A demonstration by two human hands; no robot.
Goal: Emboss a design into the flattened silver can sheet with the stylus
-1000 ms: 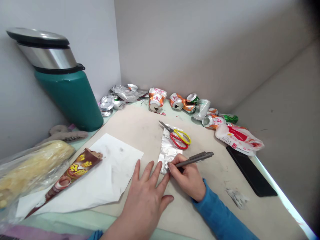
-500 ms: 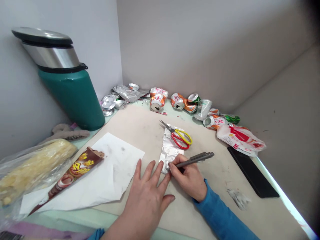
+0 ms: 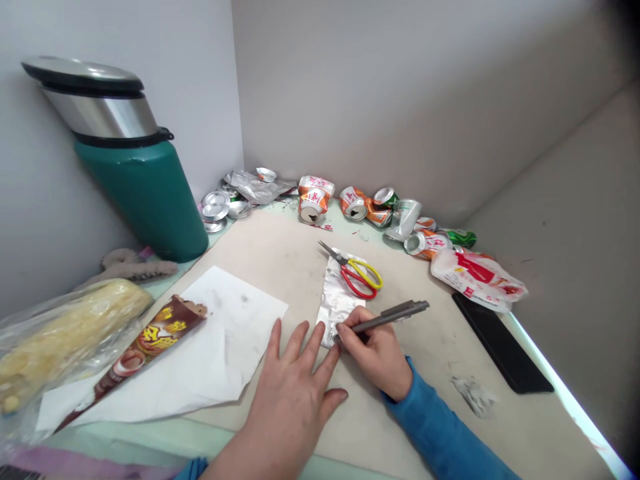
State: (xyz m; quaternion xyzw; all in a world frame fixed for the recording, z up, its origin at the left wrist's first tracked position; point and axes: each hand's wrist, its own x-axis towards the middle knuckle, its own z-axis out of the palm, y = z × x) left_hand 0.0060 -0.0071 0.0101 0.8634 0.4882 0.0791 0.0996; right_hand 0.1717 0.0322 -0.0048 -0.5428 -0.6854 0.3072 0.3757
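My right hand (image 3: 377, 350) is closed around a grey pen (image 3: 393, 316), its tip down at the near end of a silvery, crumpled metal sheet (image 3: 336, 303). Spread flat, my left hand (image 3: 297, 380) lies beside it, fingertips at the sheet's near left edge and holding nothing. Scissors (image 3: 357, 271) with one red and one yellow handle rest on the far part of the sheet, blades pointing away to the left. The pen tip is partly hidden by my fingers.
White paper (image 3: 215, 347) with a brown cone wrapper (image 3: 150, 340) lies left, near a bagged yellow food (image 3: 80, 327) and a green bottle (image 3: 145, 193). Cut cans (image 3: 315, 200) line the back. At right are a red-white packet (image 3: 477, 277) and a black phone (image 3: 503, 343).
The whole view has shifted very slightly. Both hands keep nearly the same place and pose, with the pen still held.
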